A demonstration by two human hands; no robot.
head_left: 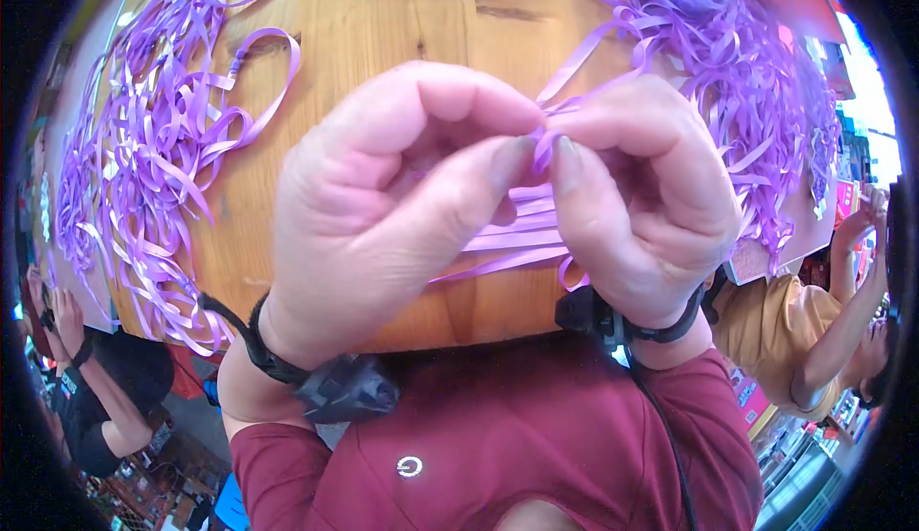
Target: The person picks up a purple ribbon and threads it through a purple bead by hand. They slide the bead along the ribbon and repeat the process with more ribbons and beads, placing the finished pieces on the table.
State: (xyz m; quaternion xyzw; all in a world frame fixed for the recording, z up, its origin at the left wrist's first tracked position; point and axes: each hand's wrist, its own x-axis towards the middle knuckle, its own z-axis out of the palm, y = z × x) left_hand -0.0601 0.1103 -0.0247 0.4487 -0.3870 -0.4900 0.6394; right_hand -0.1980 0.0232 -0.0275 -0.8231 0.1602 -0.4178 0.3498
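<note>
Over a wooden counter (402, 14), two bare hands are busy with a narrow purple ribbon (543, 155), and it looks like they're mid-way through one fiddly little bit. There's a small fold or loop pinched up at the fingertips, but whether it's knotted or just bunched, can't tell. As for overall progress, hard to call: there's a big tangled left heap (172, 138) and another right heap (742, 71), and nothing shows which one is finished and which is waiting. My guess is this piece isn't done, since both hands have hold of it.

Grip-wise, the left hand (349, 196) has thumb and forefinger closed on the ribbon, and the right hand (651, 196) is pinching it right beside them, fingertips nearly meeting. So the ribbon sits between the two grips, up off the counter, with several flat strands (517, 236) running roughly side by side underneath.
</note>
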